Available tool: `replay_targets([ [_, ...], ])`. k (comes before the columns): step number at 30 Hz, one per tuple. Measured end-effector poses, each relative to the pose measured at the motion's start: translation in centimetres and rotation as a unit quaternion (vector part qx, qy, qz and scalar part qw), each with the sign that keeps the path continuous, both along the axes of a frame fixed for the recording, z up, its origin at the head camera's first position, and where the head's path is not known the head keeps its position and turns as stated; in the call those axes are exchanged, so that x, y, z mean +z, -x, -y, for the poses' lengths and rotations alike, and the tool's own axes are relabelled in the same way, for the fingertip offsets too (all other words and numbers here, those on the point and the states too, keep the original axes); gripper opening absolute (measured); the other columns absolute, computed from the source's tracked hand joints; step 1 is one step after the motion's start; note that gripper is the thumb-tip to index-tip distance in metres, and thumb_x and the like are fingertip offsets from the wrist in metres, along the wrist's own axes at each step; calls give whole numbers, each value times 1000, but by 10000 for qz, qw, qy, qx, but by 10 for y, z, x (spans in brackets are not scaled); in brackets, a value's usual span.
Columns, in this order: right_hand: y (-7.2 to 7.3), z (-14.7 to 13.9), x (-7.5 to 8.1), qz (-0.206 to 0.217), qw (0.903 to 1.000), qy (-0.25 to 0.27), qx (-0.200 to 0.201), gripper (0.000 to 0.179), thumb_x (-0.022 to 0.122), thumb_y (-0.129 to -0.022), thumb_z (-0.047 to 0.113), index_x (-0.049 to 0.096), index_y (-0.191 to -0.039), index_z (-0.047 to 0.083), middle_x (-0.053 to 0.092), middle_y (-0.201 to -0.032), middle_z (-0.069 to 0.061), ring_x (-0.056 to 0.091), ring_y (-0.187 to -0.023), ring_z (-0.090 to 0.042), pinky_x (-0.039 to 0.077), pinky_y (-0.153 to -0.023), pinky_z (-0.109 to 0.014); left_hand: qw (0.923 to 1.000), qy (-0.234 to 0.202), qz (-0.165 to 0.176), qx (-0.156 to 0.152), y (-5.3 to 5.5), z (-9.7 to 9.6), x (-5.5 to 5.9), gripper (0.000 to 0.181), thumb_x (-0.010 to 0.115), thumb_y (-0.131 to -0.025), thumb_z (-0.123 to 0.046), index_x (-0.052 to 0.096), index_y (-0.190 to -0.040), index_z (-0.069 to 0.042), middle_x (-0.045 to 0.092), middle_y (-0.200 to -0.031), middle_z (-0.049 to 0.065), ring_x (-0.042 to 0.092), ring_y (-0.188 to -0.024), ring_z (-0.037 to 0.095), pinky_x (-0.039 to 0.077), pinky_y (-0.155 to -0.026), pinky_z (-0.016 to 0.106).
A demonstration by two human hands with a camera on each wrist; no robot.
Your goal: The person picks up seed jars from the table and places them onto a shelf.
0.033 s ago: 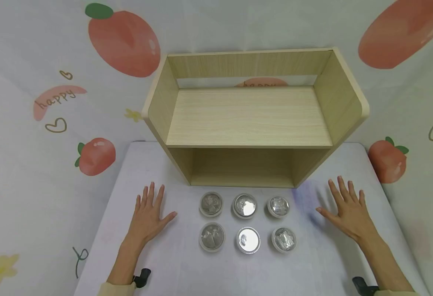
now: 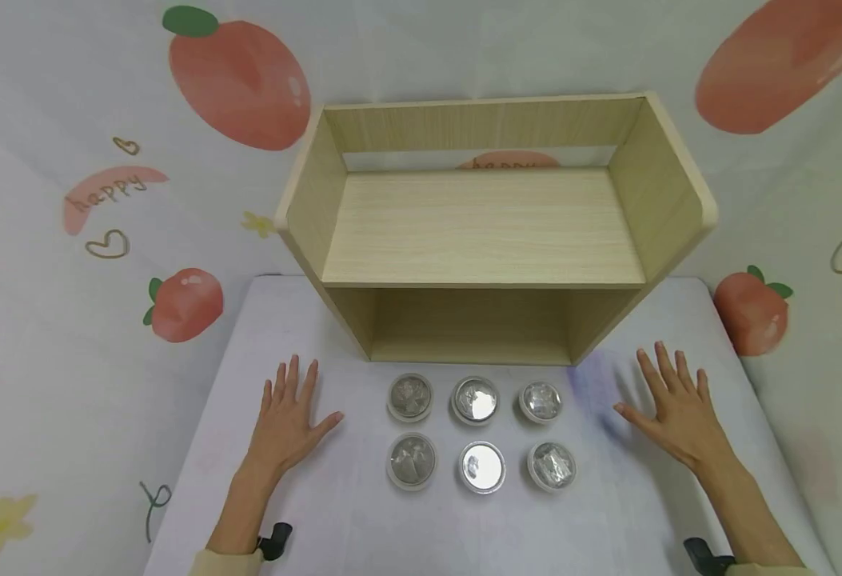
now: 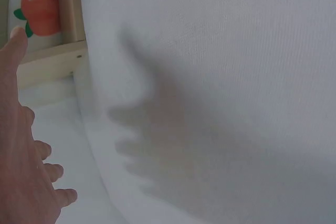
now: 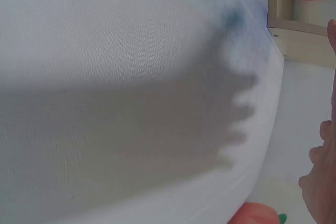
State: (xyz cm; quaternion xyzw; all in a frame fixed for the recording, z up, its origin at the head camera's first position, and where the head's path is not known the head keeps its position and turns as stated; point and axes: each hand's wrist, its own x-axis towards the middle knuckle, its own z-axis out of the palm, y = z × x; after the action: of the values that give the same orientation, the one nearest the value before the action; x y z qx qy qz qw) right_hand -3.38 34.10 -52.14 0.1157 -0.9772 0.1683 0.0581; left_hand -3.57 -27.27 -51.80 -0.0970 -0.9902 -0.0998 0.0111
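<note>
My left hand (image 2: 286, 424) is held flat with its fingers spread, left of the round containers. On the other side my right hand (image 2: 680, 412) has the same spread pose and holds nothing. Both hover over the table, casting shadows on it in the wrist views. Between them stand several small round containers with silvery tops, in two rows. The back row has a left container (image 2: 409, 398), a middle one (image 2: 475, 400) and a right one (image 2: 540, 402). In front are a left container (image 2: 412, 462), a brightly shining middle one (image 2: 482, 467) and a right one (image 2: 552, 466) with a crinkled, foil-like look.
A light wooden two-level shelf (image 2: 485, 228) stands at the back of the white table (image 2: 464, 536), its lower compartment facing the containers. Behind it and at both sides hangs a white cloth (image 2: 53, 336) printed with fruit. A black strap (image 2: 275, 542) sits at the left wrist.
</note>
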Motion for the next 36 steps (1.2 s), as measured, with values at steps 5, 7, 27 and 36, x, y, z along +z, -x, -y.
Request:
replay_targets([
  [5, -1, -1, 4, 13, 10000, 13, -42, 97, 69, -86, 51, 17, -159, 12, 10, -163, -22, 5, -147, -50, -2, -112, -70, 10000, -12, -17, -43, 3, 1, 2, 100, 67, -84, -58, 21, -158, -9, 12, -162, 27, 13, -147, 49, 12, -114, 66],
  [7, -1, -2, 2, 34, 10000, 31, -34, 97, 69, -86, 51, 18, -159, 12, 10, -163, -22, 7, -146, -52, -2, -111, -70, 10000, -11, 0, -42, 4, 1, 2, 100, 68, -84, -58, 21, -158, -9, 12, -162, 27, 13, -146, 50, 12, -114, 66],
  [27, -11, 11, 2, -142, 9987, 359, 323, 97, 73, -83, 46, 24, -158, 12, 20, -161, -22, 9, -149, -44, 4, -113, -69, 9996, 52, -219, -146, 9, -6, 22, 106, 67, -83, -61, 14, -160, -11, 12, -163, 24, 16, -147, 47, 21, -113, 64],
  [36, -18, 22, 3, -670, 9936, 520, 747, 90, 76, -80, 43, 36, -154, 9, 33, -156, -24, 36, -137, -49, 23, -115, -54, 9991, -88, -384, -149, 15, -7, 42, 111, 70, -81, -60, 10, -160, -13, 13, -163, 22, 16, -147, 45, 22, -113, 63],
])
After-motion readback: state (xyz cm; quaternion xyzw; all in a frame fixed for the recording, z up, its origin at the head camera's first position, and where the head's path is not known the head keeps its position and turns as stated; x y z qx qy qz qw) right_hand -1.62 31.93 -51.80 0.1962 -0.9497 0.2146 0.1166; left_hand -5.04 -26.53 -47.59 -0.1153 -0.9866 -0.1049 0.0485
